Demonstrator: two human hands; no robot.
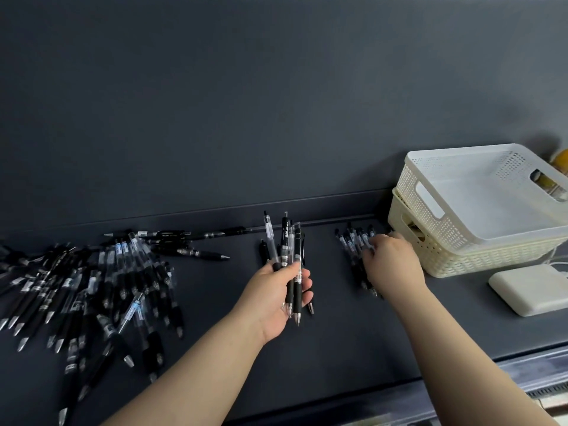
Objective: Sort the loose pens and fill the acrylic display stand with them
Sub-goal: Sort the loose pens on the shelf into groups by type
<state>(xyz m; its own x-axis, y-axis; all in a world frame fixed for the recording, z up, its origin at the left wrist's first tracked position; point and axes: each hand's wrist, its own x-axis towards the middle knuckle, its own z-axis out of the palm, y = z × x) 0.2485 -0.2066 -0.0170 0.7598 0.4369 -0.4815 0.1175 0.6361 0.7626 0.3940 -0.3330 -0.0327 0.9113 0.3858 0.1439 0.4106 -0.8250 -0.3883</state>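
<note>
Black pens (pixel 284 241) stand bunched in left hand (pixel 276 299); right hand (pixel 390 262) reaches palm-down

Left side is crowded: a sprawling pile of pens (pixel 92 296) covers the tabletop (pixel 338 358) there, with a few strays (pixel 196 241) lying along the back wall (pixel 246 118). There's a bare lane between that pile and the left hand (pixel 276 299), which holds a bundle of pens (pixel 285 238) above the surface. A narrower bare gap runs on to the right hand (pixel 390 262), down on a small cluster of pens (pixel 353 247). Beyond it, blocked: stacked baskets (pixel 455 250) just beside the hand, and a white block (pixel 528 290) in front of them. The near strip around the forearms lies bare.
</note>
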